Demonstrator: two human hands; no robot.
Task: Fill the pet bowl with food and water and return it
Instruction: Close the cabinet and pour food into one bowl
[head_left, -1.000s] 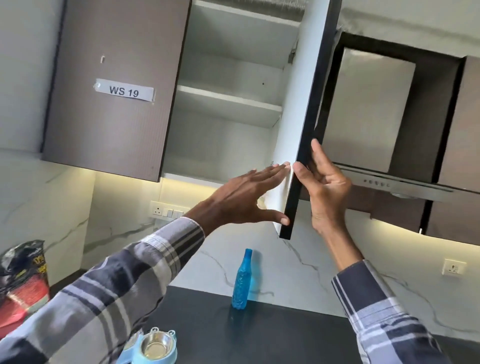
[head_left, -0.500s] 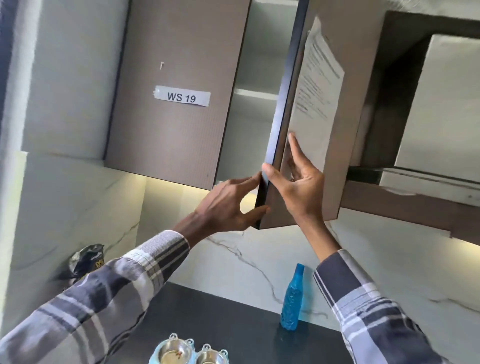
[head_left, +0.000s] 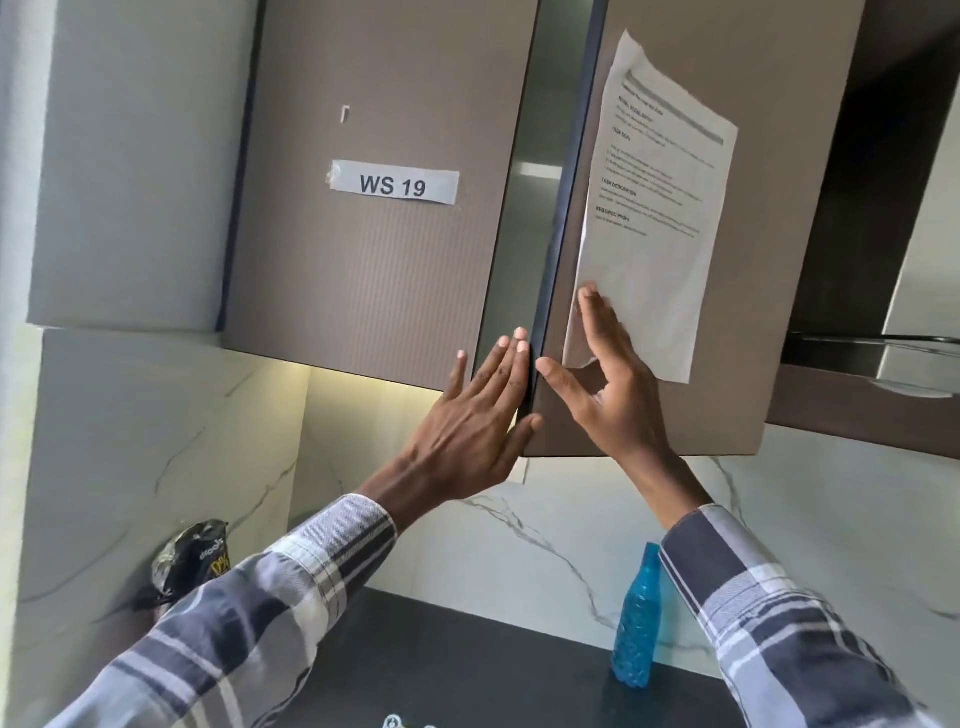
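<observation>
Both hands flat and unclenched, grasping nothing: left hand (head_left: 467, 426) and right hand (head_left: 613, 400) press the cabinet door (head_left: 737, 322). It looks stiff and light; its lower edge suits pushing.

Kitchen — brown wall cabinets (head_left: 363, 234) over a dark countertop (head_left: 467, 649), marble-look backsplash (head_left: 519, 519), under-cabinet lighting, range hood (head_left: 883, 358) at right. Cabinet label (head_left: 394, 183) "WS 19" — a numbered workstation.
</observation>
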